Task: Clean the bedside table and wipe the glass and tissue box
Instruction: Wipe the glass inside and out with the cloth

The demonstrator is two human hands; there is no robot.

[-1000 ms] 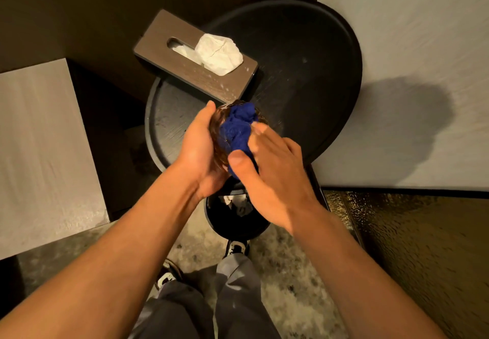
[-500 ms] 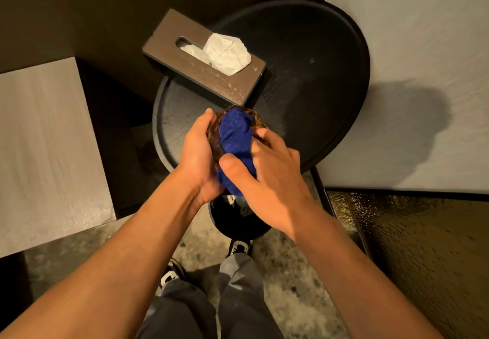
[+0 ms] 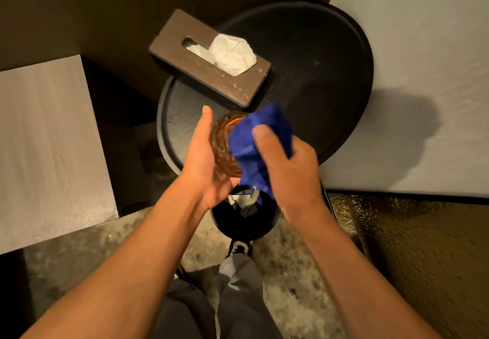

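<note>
Left hand [image 3: 203,158] wraps around the brown glass [image 3: 225,148], tipped sideways above the table's [image 3: 330,47] near edge, so my right hand [image 3: 288,164] can rub it with the squeezed blue cloth [image 3: 254,140].

head-worn view, looking steeply down, close over round table [image 3: 344,47]
</note>
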